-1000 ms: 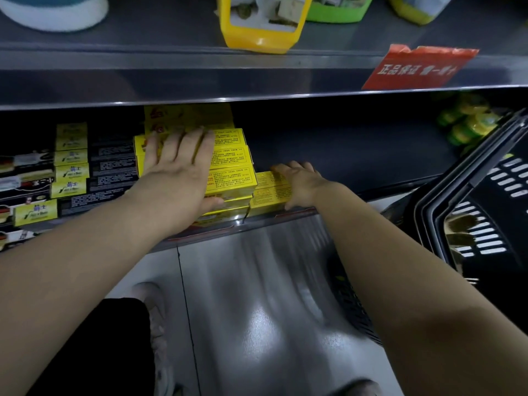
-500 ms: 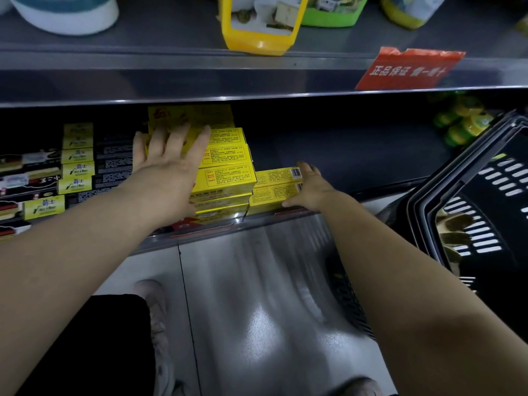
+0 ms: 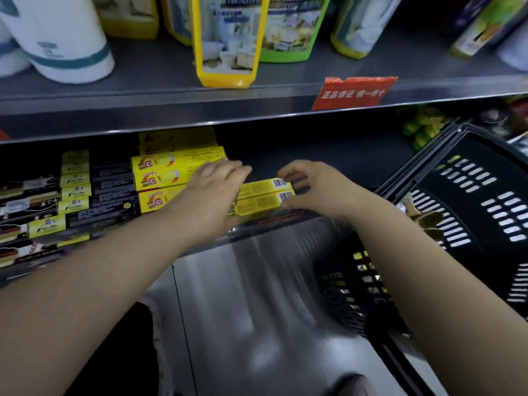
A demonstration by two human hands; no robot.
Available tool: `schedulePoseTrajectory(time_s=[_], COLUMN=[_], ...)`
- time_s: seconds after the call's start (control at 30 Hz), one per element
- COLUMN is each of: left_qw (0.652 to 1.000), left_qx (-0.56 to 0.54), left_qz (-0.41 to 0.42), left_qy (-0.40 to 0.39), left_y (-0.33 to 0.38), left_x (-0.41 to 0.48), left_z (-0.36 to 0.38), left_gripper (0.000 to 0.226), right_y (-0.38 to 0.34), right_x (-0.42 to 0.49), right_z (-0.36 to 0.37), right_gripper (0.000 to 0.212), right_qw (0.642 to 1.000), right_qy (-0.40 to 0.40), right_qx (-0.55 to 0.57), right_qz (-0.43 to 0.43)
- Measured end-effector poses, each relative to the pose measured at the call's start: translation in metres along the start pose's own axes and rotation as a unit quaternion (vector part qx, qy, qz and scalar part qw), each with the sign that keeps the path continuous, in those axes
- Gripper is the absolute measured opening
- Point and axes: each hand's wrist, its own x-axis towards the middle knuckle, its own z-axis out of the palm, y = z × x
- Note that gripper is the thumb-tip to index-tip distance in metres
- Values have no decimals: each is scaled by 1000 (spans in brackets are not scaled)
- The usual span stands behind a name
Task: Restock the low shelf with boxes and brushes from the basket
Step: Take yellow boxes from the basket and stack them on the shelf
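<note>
While both arms reach into the low shelf (image 3: 288,218), left hand (image 3: 211,192) lies across the right end of the yellow box stack (image 3: 163,178). Its fingers (image 3: 237,170) are stretched out and loose, gripping nothing, and are motion-blurred. Right hand (image 3: 314,187) is at the right end of a pair of yellow boxes (image 3: 263,195). The pair lies one on the other at the shelf front, just right of the taller stack, barcode ends to the right. Right fingers (image 3: 291,172) curl over the top of that end, thumb against the lower box: grasping the pair. Black basket (image 3: 471,178) sits tilted at far right beside the shelf, rim near the right forearm. Brownish items inside it, too blurred to name. Dark boxes with yellow labels (image 3: 111,192) fill the shelf left of the stack. Upper shelf (image 3: 171,110) carries bottles and a yellow pouch (image 3: 228,38), with a red tag (image 3: 354,92) on its edge. Shiny grey floor (image 3: 257,310) below.
</note>
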Motion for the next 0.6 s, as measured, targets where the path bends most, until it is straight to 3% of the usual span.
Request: schedulePoseTrajectory(time_s=[0.07,0.17,0.33,0.47,0.6], left_qw=[998,989,955,939,944], left_qx=[-44,-97,-178,-159,-51], left_qz=[52,113,227,302,323], left_qy=[5,18,63,40,-52], left_y=[26,67,126,162,194], left_x=[0,0,2,15,48], left_z=[2,6,7,17,25], left_gripper=[74,59,43,34,25], right_y=[5,21,58,101,147], right_x=[-30,-68,-115,-139,-145], right_z=[-12,-25,-32,-23,-29], right_gripper=[36,32,11,7,14], right_qw=[997,987,949,904,854], right_qy=[45,143,273,240,215], right_qx=[49,70,149,298,368], right_qz=[-24,-25,58,192,297])
